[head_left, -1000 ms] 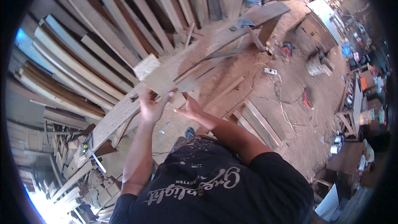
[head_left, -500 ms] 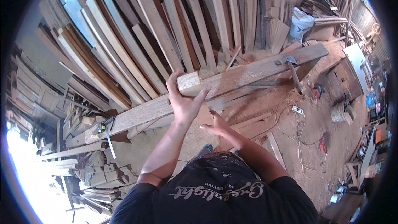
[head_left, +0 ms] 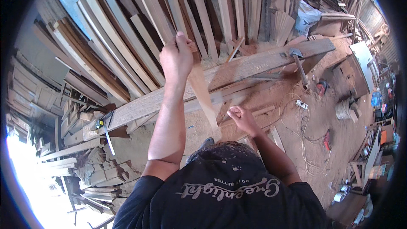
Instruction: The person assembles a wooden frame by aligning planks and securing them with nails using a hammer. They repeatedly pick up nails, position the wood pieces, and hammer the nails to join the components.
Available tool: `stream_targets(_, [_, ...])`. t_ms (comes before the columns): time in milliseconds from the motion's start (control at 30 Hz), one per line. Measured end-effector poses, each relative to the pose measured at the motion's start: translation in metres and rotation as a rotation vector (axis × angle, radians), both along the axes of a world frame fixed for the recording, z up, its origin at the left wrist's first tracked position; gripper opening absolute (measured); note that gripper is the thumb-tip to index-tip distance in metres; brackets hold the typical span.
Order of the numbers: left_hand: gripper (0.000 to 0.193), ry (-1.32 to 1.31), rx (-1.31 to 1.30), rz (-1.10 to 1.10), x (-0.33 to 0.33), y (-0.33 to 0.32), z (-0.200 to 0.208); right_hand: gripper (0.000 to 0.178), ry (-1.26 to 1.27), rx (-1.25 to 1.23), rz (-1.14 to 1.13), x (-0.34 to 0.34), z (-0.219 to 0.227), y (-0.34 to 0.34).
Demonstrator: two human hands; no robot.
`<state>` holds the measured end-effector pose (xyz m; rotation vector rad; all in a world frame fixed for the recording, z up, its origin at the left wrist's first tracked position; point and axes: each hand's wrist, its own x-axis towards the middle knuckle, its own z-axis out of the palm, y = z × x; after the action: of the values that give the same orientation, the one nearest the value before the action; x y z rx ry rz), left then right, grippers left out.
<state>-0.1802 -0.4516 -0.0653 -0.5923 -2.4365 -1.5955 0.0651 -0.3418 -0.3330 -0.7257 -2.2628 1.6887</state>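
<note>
My left hand (head_left: 176,61) is closed around the upper end of a wooden board (head_left: 204,91), raised above a long thick beam (head_left: 140,105). The board slants down toward me, its broad pale face showing and its lower end near my right hand (head_left: 243,119). That right hand hangs just right of the board's lower end, fingers curled in, with nothing visible in them. A gap shows between it and the board. A hammer (head_left: 300,67) rests across the beam's right part, and a yellow-black tape measure (head_left: 100,124) lies at its left end.
Many planks (head_left: 203,21) lean upright behind the beam. Cables, a power strip (head_left: 302,104) and red power tools (head_left: 327,141) lie on the dusty floor at right. Scrap wood (head_left: 106,174) is piled at left. A white sack (head_left: 308,17) stands at the back right.
The board has swung from end-on to showing its long face. My left hand has risen and turned its back toward me. My right hand has moved right and its spread fingers have curled.
</note>
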Motion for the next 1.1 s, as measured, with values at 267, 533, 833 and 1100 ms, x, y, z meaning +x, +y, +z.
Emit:
stream_targets(267, [0.028, -0.097, -0.198, -0.107, -0.016, 0.007, -0.011, 0.048, -0.435, -0.085, -0.303, 0.136, -0.134, 0.024])
stream_targets(533, [0.019, -0.336, 0.308, -0.448, -0.068, 0.01, -0.034, 0.04, -1.087, -0.285, -0.722, 0.408, -0.242, -0.071])
stream_targets(833, [0.043, 0.596, -0.422, -0.156, -0.031, -0.003, -0.036, 0.043, -0.814, -0.492, -0.944, 0.404, -0.227, -0.195])
stream_targets(1100, [0.044, 0.923, -0.693, -0.117, -0.025, 0.006, -0.031, 0.041, -0.845, -0.415, -0.741, 0.426, -0.236, -0.174])
